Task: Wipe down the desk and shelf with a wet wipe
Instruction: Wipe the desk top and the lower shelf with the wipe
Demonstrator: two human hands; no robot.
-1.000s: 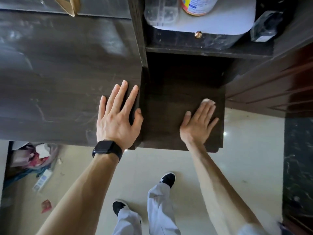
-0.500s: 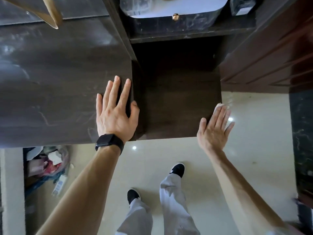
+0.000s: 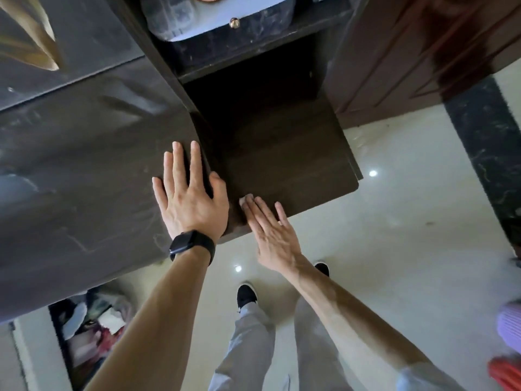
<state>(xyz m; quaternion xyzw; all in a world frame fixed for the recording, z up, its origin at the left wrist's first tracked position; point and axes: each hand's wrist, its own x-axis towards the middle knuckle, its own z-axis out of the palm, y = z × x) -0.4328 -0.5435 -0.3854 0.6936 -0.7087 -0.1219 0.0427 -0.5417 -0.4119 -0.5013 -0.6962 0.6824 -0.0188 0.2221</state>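
We look down from head height at two bare arms reaching forward over a dark desk (image 3: 84,170) and a lower, dark brown shelf (image 3: 287,162) set to its right. Our left hand (image 3: 191,198) lies flat and spread wide on the desk near its right edge, fingers pointing away from us, the thumb hooked over that edge beside the shelf; it holds nothing. A black watch (image 3: 192,245) sits on that wrist. Our right hand (image 3: 270,232) is open too, fingers straight and close together, angled up and to the left, pressing flat on the near left corner of the shelf. Under its fingertips a small white wipe (image 3: 245,199) peeks out, pinned against the shelf board, just beside the left thumb. The palm and wrist hang past the shelf's front edge, over a pale glossy floor (image 3: 394,249). Below, we see light grey trousers and black shoes (image 3: 246,294). At the top, above the shelf, a drawer front carries a small round knob (image 3: 234,22). A bin (image 3: 93,325) of mixed clutter stands under the desk at lower left.
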